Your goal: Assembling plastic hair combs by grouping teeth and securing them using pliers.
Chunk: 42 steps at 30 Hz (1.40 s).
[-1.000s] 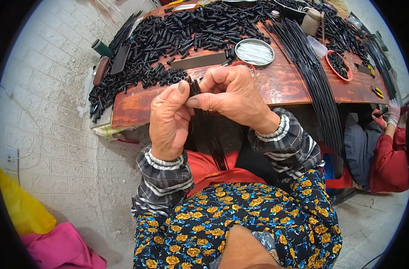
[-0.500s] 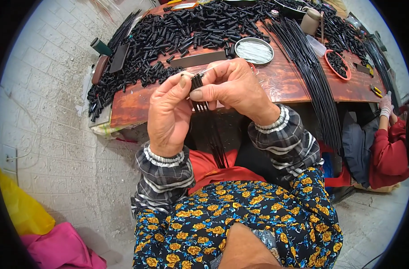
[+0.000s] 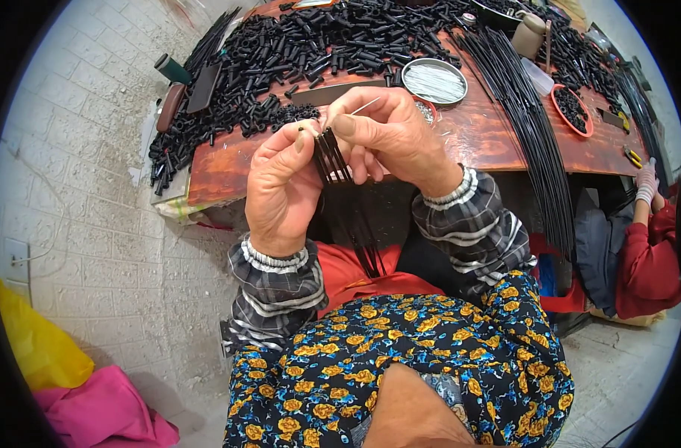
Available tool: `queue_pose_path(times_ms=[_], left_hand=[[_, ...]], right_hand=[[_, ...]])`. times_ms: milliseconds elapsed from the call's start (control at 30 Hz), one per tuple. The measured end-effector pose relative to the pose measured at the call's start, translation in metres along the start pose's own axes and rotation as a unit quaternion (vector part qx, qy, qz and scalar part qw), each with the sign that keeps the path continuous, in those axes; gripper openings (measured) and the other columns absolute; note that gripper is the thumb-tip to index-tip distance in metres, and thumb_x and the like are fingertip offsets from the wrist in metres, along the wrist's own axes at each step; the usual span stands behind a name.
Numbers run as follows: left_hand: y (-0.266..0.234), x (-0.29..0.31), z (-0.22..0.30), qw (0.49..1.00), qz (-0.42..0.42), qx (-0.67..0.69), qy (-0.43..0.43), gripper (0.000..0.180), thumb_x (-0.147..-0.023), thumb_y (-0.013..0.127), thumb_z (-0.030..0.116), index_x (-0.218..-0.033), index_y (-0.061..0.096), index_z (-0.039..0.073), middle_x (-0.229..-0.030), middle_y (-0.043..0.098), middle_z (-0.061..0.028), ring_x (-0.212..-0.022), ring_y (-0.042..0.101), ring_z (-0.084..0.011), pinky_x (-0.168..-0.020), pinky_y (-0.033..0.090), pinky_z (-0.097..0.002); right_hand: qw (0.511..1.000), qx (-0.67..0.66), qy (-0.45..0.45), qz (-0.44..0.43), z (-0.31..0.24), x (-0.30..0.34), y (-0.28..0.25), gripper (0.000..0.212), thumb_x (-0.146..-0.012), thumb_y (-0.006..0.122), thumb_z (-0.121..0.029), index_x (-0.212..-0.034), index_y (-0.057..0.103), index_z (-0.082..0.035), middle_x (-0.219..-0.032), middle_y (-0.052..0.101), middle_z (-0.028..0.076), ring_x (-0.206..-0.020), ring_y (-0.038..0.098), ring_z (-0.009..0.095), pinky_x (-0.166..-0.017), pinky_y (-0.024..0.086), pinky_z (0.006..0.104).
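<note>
- 1 left hand (image 3: 282, 190): fingers curled, thumb pressed in, gripped several slim black rods (image 3: 333, 162); exact count was unclear
- Rods fanned downward between both hands, before 1 table (image 3: 482, 142)
- 1 right hand (image 3: 400, 138): pinched 1 thin pale stick (image 3: 367, 105)
- Table carried 1 round tray (image 3: 437, 102), 1 pair of pliers (image 3: 632, 155)

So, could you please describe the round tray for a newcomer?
Find the reddish table, then its big heap of black parts. Between that heap and the long black rods to its right sits a shallow round tray. Its thin white sticks set it apart from these black neighbours.
</note>
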<state>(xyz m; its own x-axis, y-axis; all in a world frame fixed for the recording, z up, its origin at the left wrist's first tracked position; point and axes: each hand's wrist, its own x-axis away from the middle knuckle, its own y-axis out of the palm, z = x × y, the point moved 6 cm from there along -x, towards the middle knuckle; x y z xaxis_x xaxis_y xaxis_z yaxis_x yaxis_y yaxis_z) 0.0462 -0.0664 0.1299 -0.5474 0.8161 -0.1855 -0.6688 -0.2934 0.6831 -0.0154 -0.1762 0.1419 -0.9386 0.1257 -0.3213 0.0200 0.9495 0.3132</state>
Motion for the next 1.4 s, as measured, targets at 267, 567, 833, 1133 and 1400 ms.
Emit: queue_pose_path(times_ms=[267, 567, 833, 1133, 1400], left_hand=[[0.009, -0.001, -0.004, 0.998, -0.040, -0.028, -0.025, 0.015, -0.093, 0.058, 0.011, -0.097, 0.062, -0.002, -0.102, 0.062, -0.0075, -0.088, 0.061, -0.0199, -0.083, 0.049, -0.0345], [0.013, 0.003, -0.005, 0.997, -0.058, -0.014, -0.049, 0.014, -0.091, 0.060, 0.010, -0.099, 0.063, -0.001, -0.097, 0.064, -0.0073, -0.089, 0.061, -0.0172, -0.083, 0.049, -0.0305], [-0.006, 0.001, 0.004, 1.000, -0.001, -0.015, -0.025, 0.012, -0.089, 0.062, 0.006, -0.098, 0.064, -0.001, -0.100, 0.064, -0.0058, -0.092, 0.060, -0.0142, -0.086, 0.045, -0.0277], [0.007, 0.007, 0.010, 0.995, -0.088, -0.050, 0.022, 0.015, -0.088, 0.064, 0.014, -0.091, 0.063, -0.001, -0.090, 0.059, -0.0039, -0.086, 0.054, -0.0136, -0.082, 0.041, -0.0269], [0.003, 0.012, 0.014, 0.991, -0.129, -0.027, 0.010, 0.016, -0.089, 0.064, 0.014, -0.091, 0.063, -0.002, -0.091, 0.059, -0.0043, -0.086, 0.055, -0.0143, -0.083, 0.041, -0.0278]], right_hand=[[0.994, -0.046, -0.093, 0.021, 0.001, 0.001, -0.007, 0.018, -0.090, 0.063, -0.017, -0.084, 0.067, 0.000, -0.071, 0.060, 0.001, -0.050, 0.042, 0.003, -0.045, 0.030, 0.0172], [0.989, -0.067, -0.041, -0.126, -0.005, -0.012, -0.010, 0.011, -0.085, 0.066, -0.010, -0.081, 0.064, 0.000, -0.079, 0.058, 0.001, -0.055, 0.041, 0.003, -0.047, 0.030, 0.0183], [0.998, 0.050, -0.025, 0.005, -0.002, 0.005, 0.000, 0.014, -0.076, 0.076, -0.007, -0.081, 0.065, -0.001, -0.070, 0.061, -0.001, -0.058, 0.051, 0.003, -0.049, 0.037, 0.0166], [0.994, 0.067, -0.008, -0.084, -0.008, 0.003, 0.011, 0.014, -0.074, 0.075, -0.002, -0.079, 0.062, -0.001, -0.065, 0.060, 0.002, -0.047, 0.052, 0.005, -0.041, 0.038, 0.0172], [0.995, -0.028, 0.018, -0.096, 0.009, -0.003, 0.011, 0.012, -0.076, 0.073, -0.002, -0.081, 0.062, 0.001, -0.071, 0.062, 0.005, -0.050, 0.054, 0.007, -0.043, 0.042, 0.0175]])
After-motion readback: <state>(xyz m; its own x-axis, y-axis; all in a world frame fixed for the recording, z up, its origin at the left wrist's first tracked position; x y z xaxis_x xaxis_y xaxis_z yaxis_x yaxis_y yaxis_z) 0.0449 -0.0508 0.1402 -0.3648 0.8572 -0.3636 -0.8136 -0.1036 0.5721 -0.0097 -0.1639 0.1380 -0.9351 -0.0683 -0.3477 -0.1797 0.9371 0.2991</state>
